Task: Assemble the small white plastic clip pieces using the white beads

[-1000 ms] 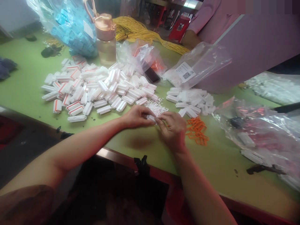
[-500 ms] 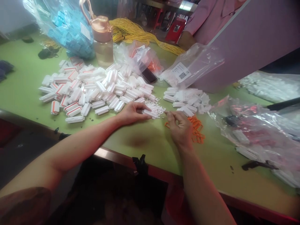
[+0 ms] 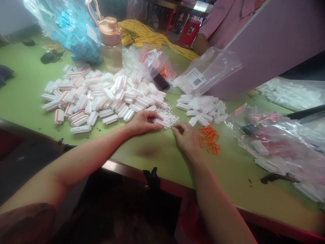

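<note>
My left hand [image 3: 143, 122] is closed on a white plastic connector housing [image 3: 161, 123], held between thumb and fingers just above the green table. Small white pins [image 3: 168, 114] lie in a loose heap right behind it. My right hand [image 3: 186, 134] is at the heap's right edge, thumb and fingertips pinched together; whatever they hold is too small to make out. Beside that hand lie several orange rectangular clips [image 3: 210, 139]. Behind it is a small pile of white housings [image 3: 203, 106]. A larger pile of white housings, some with orange strips [image 3: 81, 120], spreads to the left.
A drinking bottle [image 3: 111, 51] stands behind the large pile, next to a bag of blue parts [image 3: 76, 40]. A phone [image 3: 160, 81] and a labelled clear bag [image 3: 198, 79] lie farther back. Plastic bags [image 3: 284, 139] cover the right side. A person in pink [image 3: 220, 23] is across the table.
My right hand has moved left, away from the orange clips and closer to the pins and the held housing. My left hand stays in place with the housing.
</note>
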